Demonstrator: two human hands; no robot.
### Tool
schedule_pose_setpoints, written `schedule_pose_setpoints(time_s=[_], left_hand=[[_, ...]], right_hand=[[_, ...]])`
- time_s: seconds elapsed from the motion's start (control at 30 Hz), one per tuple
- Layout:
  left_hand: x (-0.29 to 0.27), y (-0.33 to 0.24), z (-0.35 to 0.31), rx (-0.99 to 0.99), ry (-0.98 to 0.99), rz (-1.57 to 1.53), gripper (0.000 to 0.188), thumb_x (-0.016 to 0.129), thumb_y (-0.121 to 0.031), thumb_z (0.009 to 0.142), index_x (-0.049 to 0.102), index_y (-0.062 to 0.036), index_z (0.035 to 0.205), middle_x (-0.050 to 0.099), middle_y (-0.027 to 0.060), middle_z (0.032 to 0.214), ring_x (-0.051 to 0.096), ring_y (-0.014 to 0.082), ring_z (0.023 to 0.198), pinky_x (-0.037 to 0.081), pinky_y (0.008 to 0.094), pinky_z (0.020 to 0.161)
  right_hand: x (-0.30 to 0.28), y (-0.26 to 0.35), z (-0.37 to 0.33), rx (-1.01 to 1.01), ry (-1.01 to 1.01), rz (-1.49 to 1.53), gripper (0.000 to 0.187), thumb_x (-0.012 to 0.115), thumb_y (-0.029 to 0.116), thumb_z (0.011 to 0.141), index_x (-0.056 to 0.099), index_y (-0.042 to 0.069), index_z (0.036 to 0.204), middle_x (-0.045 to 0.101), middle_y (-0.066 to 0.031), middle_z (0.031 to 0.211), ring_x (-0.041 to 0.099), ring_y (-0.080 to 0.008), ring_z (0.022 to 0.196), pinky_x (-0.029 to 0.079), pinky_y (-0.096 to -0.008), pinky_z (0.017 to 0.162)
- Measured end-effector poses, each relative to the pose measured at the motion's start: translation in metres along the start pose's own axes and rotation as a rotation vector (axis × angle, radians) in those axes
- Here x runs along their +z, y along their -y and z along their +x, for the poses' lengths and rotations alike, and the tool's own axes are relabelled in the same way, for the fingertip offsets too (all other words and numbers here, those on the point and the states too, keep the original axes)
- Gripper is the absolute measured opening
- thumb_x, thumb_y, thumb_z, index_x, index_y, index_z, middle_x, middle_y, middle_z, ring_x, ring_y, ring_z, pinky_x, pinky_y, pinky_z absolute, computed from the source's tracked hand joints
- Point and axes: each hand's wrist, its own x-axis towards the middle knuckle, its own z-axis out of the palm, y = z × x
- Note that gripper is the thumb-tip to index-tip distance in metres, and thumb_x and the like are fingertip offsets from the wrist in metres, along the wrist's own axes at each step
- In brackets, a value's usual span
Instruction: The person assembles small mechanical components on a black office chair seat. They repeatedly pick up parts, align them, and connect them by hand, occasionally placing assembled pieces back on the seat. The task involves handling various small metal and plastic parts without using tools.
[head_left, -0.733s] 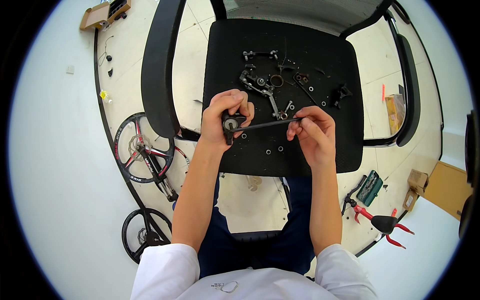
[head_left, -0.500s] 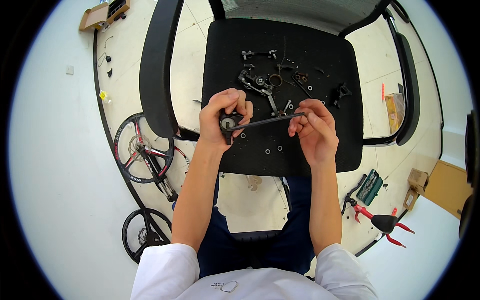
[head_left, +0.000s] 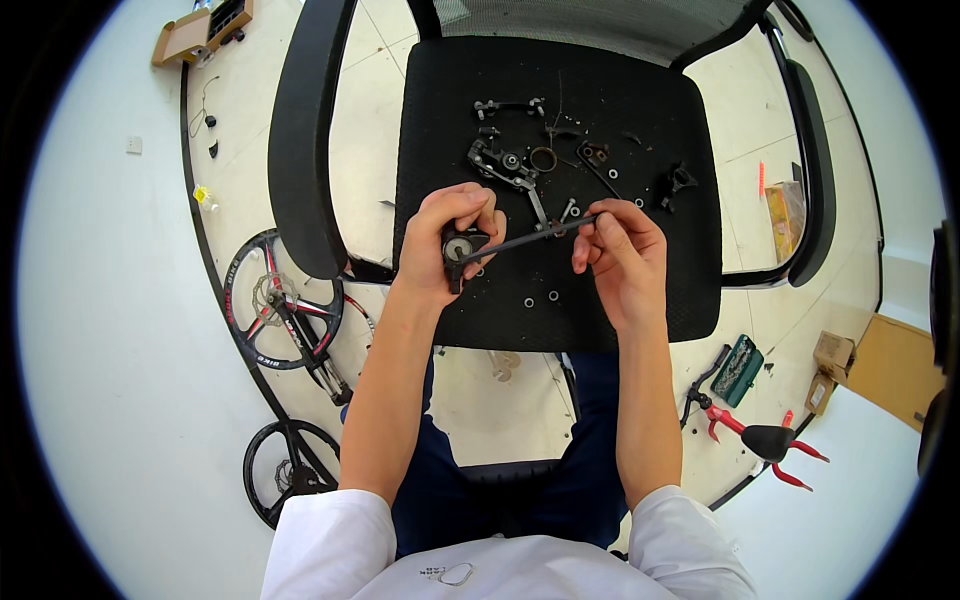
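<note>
My left hand [head_left: 447,240] grips a small black bicycle part with a round metal face [head_left: 461,248] just above the black mesh chair seat [head_left: 640,300]. My right hand [head_left: 618,250] pinches the far end of a thin dark rod-shaped tool [head_left: 525,239], whose other end is set into that part. Both hands hover over the front half of the seat. Behind them on the seat lie a dismantled derailleur-like assembly [head_left: 505,165], a metal ring [head_left: 543,158], and several small nuts and washers [head_left: 552,296].
The chair's armrests [head_left: 300,140] flank the seat. On the floor at left lie two small bicycle wheels [head_left: 282,310]. At right there are red-handled pliers [head_left: 760,440], a green tool case [head_left: 740,370] and cardboard boxes [head_left: 835,355].
Both hands have shifted slightly, and the rod has tilted a little with my right hand's fingers repositioned on its end. Parts on the seat have not moved.
</note>
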Motion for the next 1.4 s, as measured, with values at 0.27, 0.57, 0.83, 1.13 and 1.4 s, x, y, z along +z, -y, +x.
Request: schedule_pose_setpoints(time_s=[0.27,0.57,0.83,1.13,1.4], left_hand=[[0.004,0.002,0.004,-0.093,-0.036,0.015,0.04,0.054,-0.021,0.092,0.037,-0.0121,0.057,0.045,0.0052,0.061,0.042,0.0133,0.048,0.03,0.0227,0.031],[0.02,0.029,0.0,-0.181,-0.066,0.136,0.026,0.057,-0.021,0.091,0.048,-0.0087,0.07,0.056,0.0076,0.064,0.049,0.0142,0.045,0.035,0.0257,0.036],[0.037,0.039,-0.009,-0.273,-0.189,0.003,0.033,0.054,-0.033,0.099,0.059,-0.0063,0.081,0.056,0.0041,0.069,0.052,0.011,0.052,0.037,0.0243,0.041],[0.031,0.066,-0.006,-0.193,-0.217,0.231,0.04,0.053,-0.033,0.1,0.062,-0.0066,0.072,0.056,0.0023,0.059,0.048,0.011,0.041,0.035,0.0257,0.039],[0.029,0.089,-0.003,-0.19,-0.217,0.334,0.038,0.052,-0.031,0.101,0.064,-0.0056,0.075,0.059,0.001,0.063,0.052,0.0097,0.049,0.038,0.0257,0.044]], right_hand=[[-0.001,-0.001,0.003,-0.01,-0.048,-0.049,0.02,0.064,0.009,0.094,0.065,-0.005,0.109,0.07,-0.0135,0.087,0.064,-0.0171,0.066,0.052,-0.0288,0.056],[-0.009,-0.001,-0.016,0.03,-0.232,0.154,0.02,0.062,0.017,0.097,0.062,0.002,0.11,0.066,-0.0066,0.089,0.066,-0.0173,0.081,0.055,-0.0296,0.073],[0.013,-0.022,-0.005,0.174,-0.138,0.665,0.033,0.056,0.045,0.098,0.06,0.012,0.094,0.055,-0.0003,0.085,0.055,-0.0156,0.084,0.049,-0.0304,0.083],[0.017,-0.014,-0.004,0.213,-0.215,0.548,0.045,0.044,0.052,0.101,0.049,0.012,0.08,0.033,0.0035,0.064,0.034,-0.0092,0.058,0.035,-0.0255,0.058],[0.01,-0.017,-0.005,0.161,-0.38,0.561,0.038,0.043,0.035,0.105,0.037,0.015,0.073,0.021,0.0047,0.057,0.017,-0.0079,0.047,0.016,-0.026,0.042]])
